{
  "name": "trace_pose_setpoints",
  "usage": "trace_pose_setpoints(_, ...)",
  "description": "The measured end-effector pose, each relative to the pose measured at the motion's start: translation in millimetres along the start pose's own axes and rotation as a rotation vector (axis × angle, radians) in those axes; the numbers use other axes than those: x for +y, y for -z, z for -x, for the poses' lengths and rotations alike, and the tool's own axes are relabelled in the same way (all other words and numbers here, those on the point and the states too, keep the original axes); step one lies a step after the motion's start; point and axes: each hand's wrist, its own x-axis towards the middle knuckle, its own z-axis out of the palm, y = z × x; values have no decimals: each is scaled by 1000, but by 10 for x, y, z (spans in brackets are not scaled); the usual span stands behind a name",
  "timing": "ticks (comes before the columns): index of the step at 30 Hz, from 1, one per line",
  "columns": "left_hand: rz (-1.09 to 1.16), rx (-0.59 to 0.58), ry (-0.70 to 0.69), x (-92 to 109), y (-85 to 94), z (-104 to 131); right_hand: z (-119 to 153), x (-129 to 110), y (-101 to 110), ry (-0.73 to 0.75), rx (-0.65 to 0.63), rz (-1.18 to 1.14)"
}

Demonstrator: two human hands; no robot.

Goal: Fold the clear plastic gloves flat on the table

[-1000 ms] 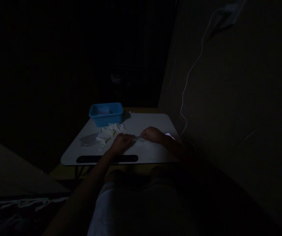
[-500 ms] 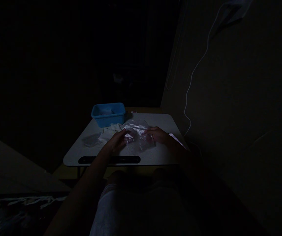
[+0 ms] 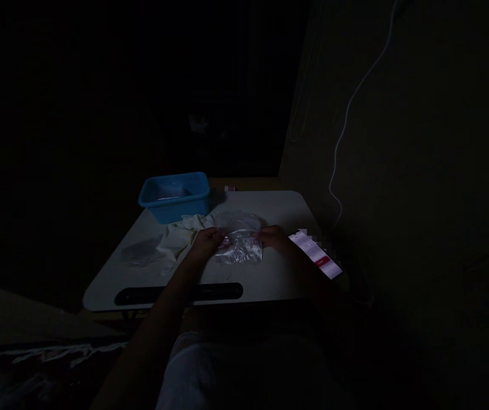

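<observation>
A clear plastic bag [image 3: 241,247] is stretched between my two hands, low over the white table [image 3: 270,279]. My left hand [image 3: 209,240] is closed on its left side, with something reddish showing dimly by the fingertips. On the opposite side my right hand [image 3: 270,236] pinches the bag's edge. A crumpled white cloth [image 3: 176,240] lies just left of my left hand. Further left, another thin clear plastic piece [image 3: 142,252] rests flat. The room is dark, so finger detail is faint.
A blue plastic basin [image 3: 178,209] stands at the table's back left, with something pale inside. A lit phone [image 3: 319,256] lies by the right edge. A black slot [image 3: 218,291] runs along the table's front. A white cable [image 3: 341,136] hangs against the right wall.
The bag has been spread flatter and squarer between my hands. My view has shifted, so the table looks nearer and more of the phone shows beside my right arm.
</observation>
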Motion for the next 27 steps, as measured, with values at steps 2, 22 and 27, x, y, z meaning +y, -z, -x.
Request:
trace_pose_setpoints(2, -13, -8, 17, 19, 7, -11, -26, 44, 13, 41, 41, 35)
trace_pose_setpoints(22, 147, -89, 57, -94, 50, -16, 115, -33, 44, 195, 39, 176)
trace_pose_setpoints(27, 136, -53, 53, -114, 15, -20, 130, -62, 35, 239, 44, 189)
